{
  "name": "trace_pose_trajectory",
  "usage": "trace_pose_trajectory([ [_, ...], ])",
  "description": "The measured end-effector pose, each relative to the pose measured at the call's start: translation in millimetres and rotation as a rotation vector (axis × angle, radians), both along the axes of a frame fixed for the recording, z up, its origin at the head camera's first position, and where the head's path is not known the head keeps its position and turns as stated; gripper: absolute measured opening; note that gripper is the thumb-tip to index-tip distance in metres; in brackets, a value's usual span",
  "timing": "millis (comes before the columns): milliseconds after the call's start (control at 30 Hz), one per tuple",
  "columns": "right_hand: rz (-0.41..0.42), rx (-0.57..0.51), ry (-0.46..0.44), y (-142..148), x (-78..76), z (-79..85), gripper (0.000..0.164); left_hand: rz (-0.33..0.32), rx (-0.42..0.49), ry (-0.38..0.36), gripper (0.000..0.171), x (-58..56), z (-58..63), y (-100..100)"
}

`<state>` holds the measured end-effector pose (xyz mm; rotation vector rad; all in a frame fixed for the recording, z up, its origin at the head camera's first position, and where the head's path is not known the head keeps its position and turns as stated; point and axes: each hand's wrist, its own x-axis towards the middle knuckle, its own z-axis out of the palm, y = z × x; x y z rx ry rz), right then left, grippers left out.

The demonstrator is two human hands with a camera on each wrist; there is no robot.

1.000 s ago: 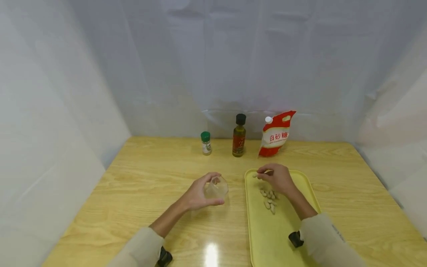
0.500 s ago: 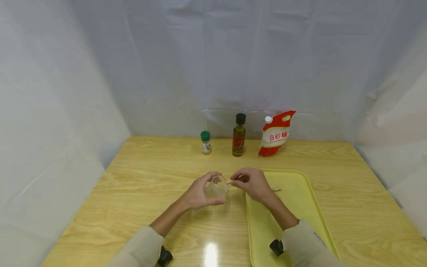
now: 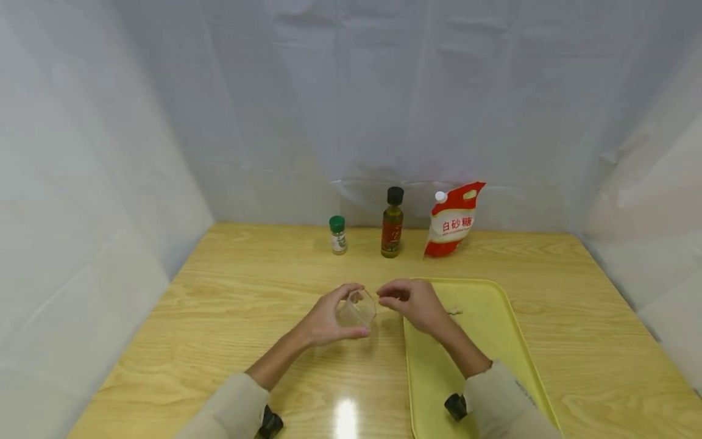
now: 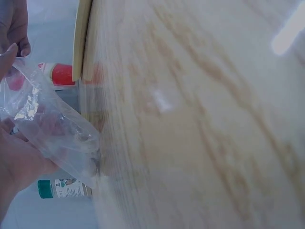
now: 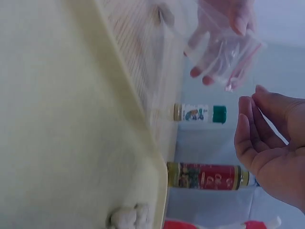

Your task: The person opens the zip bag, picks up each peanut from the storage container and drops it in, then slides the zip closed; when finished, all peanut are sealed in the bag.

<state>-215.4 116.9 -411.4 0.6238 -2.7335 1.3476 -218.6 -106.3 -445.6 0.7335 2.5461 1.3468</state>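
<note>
I see the left hand [image 3: 329,318] gripping a clear bag [image 4: 62,131]. Beside it, the right hand [image 3: 419,305] curls thumb to fingertip, near peanuts [image 5: 125,218].

Right hand [image 5: 280,160] — near clear bag [image 5: 228,58]

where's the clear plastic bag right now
In the head view, the bag is in the left hand, just left of the yellow tray, with the right hand close to its open mouth.
</note>
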Motion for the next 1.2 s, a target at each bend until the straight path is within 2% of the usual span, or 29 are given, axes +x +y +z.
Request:
trace_pose_trajectory([
  [400,-0.062,0.115,0.018,48,-11.0,-4.8,0.015,0.016,-0.017,0.017,0.083,0.8,-0.2,1],
  [567,-0.062,0.172,0.014,71,-21.1,-16.3,0.013,0.015,-0.031,0.017,0.083,1.6,-0.8,1],
  [833,-0.065,0.230,-0.047,93,-37.2,-34.2,0.010,0.007,-0.032,0.024,0.084,2.0,-0.7,0],
  [1100,0.022,0.220,-0.111,97,-43.4,-38.2,0.012,0.004,-0.028,0.022,0.084,2.9,0.4,-1],
  [1200,0.045,0.220,-0.099,95,-44.7,-41.2,0.013,0.006,-0.027,0.024,0.083,2.4,0.3,-2],
])
